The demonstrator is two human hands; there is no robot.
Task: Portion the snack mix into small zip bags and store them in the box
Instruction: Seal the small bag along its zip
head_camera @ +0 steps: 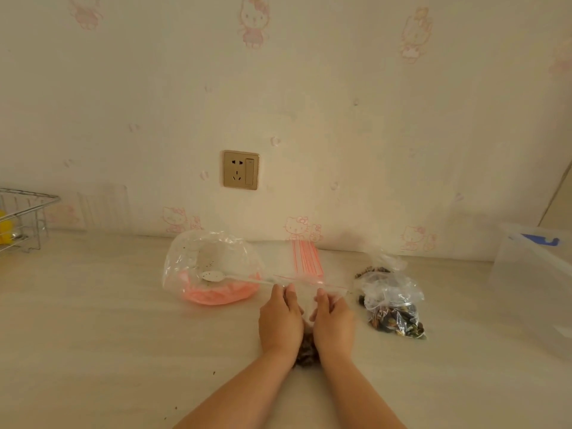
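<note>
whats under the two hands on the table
A small zip bag lies flat under the left hand and right hand. Its red zip strip shows beyond the fingertips, and dark snack mix shows between the wrists. The bag's middle is covered.

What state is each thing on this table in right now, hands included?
small zip bag: lying flat, snack mix at its near end, under both hands.
left hand: fingers straight, pressing the bag.
right hand: fingers straight, pressing the bag.
stack of empty zip bags: flat, unused.
pink bowl: lined with clear plastic, spoon resting inside.
filled bag: lying on the table.
clear box: lid off.
</note>
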